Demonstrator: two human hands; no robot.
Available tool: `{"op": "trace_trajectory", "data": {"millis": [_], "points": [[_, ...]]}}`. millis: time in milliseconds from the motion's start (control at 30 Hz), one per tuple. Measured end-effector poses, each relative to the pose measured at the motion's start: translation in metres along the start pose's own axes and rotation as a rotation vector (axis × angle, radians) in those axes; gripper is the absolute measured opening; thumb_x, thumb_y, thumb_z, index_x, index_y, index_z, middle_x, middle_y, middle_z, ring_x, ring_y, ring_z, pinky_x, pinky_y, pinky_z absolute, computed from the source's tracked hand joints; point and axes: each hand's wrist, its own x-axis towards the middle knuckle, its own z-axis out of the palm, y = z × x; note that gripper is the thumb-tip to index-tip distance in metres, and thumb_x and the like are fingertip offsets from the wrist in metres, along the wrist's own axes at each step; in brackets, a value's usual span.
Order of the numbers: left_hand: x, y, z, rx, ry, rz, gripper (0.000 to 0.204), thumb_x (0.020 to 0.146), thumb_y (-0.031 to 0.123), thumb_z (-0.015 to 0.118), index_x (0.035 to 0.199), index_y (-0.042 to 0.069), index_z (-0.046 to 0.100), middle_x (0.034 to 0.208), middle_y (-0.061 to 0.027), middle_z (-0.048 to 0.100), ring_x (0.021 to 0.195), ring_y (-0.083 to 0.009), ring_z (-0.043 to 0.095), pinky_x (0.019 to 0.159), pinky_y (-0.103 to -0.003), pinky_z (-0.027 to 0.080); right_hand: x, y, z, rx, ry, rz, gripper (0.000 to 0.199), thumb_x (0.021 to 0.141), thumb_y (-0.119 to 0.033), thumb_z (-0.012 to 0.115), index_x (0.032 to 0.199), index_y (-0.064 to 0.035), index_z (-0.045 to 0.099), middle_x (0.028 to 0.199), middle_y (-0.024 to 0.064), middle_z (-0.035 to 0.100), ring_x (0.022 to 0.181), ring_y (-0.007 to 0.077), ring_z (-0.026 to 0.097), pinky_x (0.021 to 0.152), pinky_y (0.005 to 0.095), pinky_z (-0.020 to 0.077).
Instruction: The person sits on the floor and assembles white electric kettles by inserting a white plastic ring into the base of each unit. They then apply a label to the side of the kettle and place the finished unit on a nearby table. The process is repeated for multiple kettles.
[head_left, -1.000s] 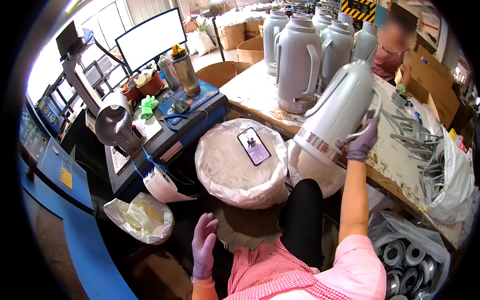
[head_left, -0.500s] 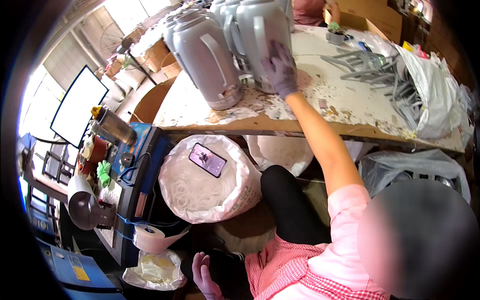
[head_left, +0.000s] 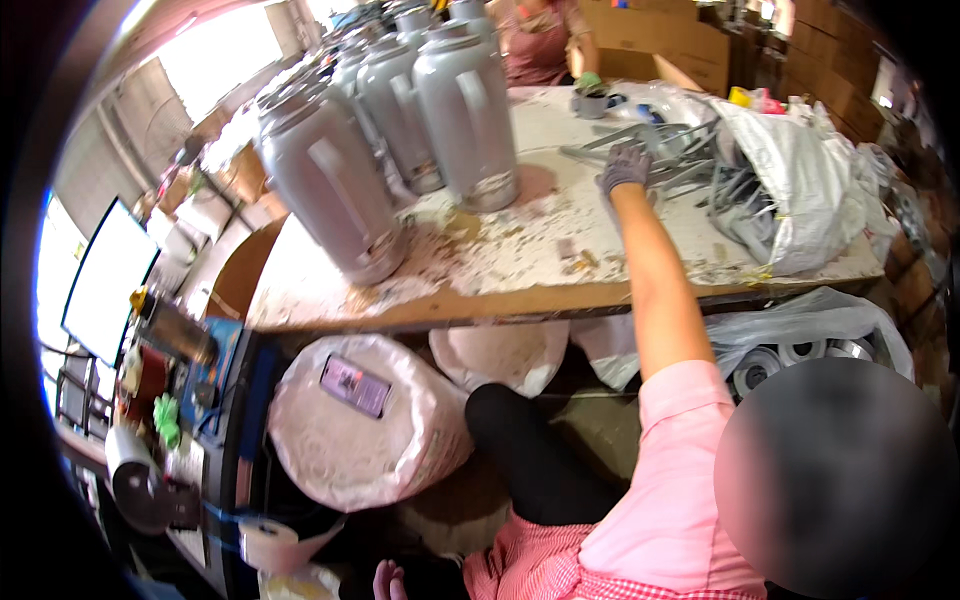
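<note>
My right hand (head_left: 627, 168), in a grey glove, is stretched over the table onto the near-left end of a pile of grey plastic handles (head_left: 682, 172). Its fingers look spread over the strips, though they are somewhat blurred; no handle is lifted. At the bottom edge only the fingers of my left hand (head_left: 388, 580) show, apart and with nothing in them. Several grey vacuum jugs with side handles stand on the left part of the table. The nearest jug (head_left: 330, 190) is by the front edge, and another jug (head_left: 466, 120) stands behind it to the right.
The worn white table (head_left: 540, 250) has flaking patches. A white sack (head_left: 800, 190) lies at its right end. Beneath stand a white bag (head_left: 300, 450) with a phone (head_left: 356, 386) on top, and a clear bag of ring-shaped parts (head_left: 800, 355). A co-worker (head_left: 535, 45) is across the table.
My right hand has left the jug and moved right to the grey handles. The view has shifted, so the jugs sit further left and my left hand is lower in view.
</note>
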Motion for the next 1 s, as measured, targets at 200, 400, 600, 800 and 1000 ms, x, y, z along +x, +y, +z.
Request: {"op": "trace_trajectory", "data": {"millis": [200, 400, 600, 800, 1000], "points": [[0.019, 0.000, 0.011, -0.028, 0.001, -0.113, 0.037, 0.101, 0.012, 0.058, 0.135, -0.004, 0.056, 0.132, -0.0153, 0.061, 0.117, -0.0234, 0.060, 0.103, -0.033, 0.048, 0.017, 0.032, 0.020, 0.120, -0.090, -0.170, 0.077, 0.096, -0.056, 0.048, 0.156, -0.0092, 0.032, 0.156, 0.0124, 0.041, 0.140, 0.0264, 0.046, 0.115, 0.0479, 0.0303], [0.032, -0.002, 0.031, 0.167, -0.156, 0.151, 0.038, 0.101, 0.014, 0.058, 0.135, -0.004, 0.056, 0.131, -0.0148, 0.062, 0.116, -0.0232, 0.060, 0.103, -0.033, 0.048, 0.000, 0.059, 0.032, -0.128, -0.215, -0.175, 0.057, 0.104, -0.052, 0.032, 0.147, -0.0179, 0.048, 0.145, 0.0061, 0.056, 0.127, 0.0275, 0.057, 0.111, 0.0498, 0.0312], [0.021, 0.007, 0.043, -0.037, -0.066, -0.092, 0.039, 0.101, 0.017, 0.060, 0.134, -0.004, 0.057, 0.127, -0.0141, 0.063, 0.115, -0.0219, 0.060, 0.101, -0.032, 0.048, -0.093, 0.141, 0.024, 0.031, 0.069, -0.413, 0.054, 0.100, -0.052, 0.036, 0.104, -0.0145, 0.075, 0.108, 0.0118, 0.072, 0.108, 0.0278, 0.066, 0.117, 0.0532, 0.0191], [0.005, 0.021, 0.045, 0.024, -0.061, -0.063, 0.037, 0.100, 0.016, 0.060, 0.130, -0.005, 0.059, 0.127, -0.0147, 0.063, 0.115, -0.0220, 0.060, 0.101, -0.033, 0.049, -0.146, 0.216, 0.023, -0.035, 0.001, -0.243, 0.056, 0.099, -0.054, 0.036, 0.109, -0.0150, 0.075, 0.111, 0.0135, 0.071, 0.107, 0.0280, 0.065, 0.118, 0.0508, 0.0185], [0.021, 0.028, 0.035, 0.181, -0.235, 0.198, 0.040, 0.102, 0.020, 0.055, 0.137, -0.001, 0.055, 0.141, -0.0189, 0.054, 0.124, -0.0307, 0.057, 0.107, -0.039, 0.045, -0.165, 0.229, 0.003, 0.452, 0.518, -0.326, 0.044, 0.077, -0.041, 0.078, 0.110, -0.0137, 0.069, 0.116, 0.0094, 0.065, 0.117, 0.0293, 0.057, 0.113, 0.0496, 0.0306]]}}
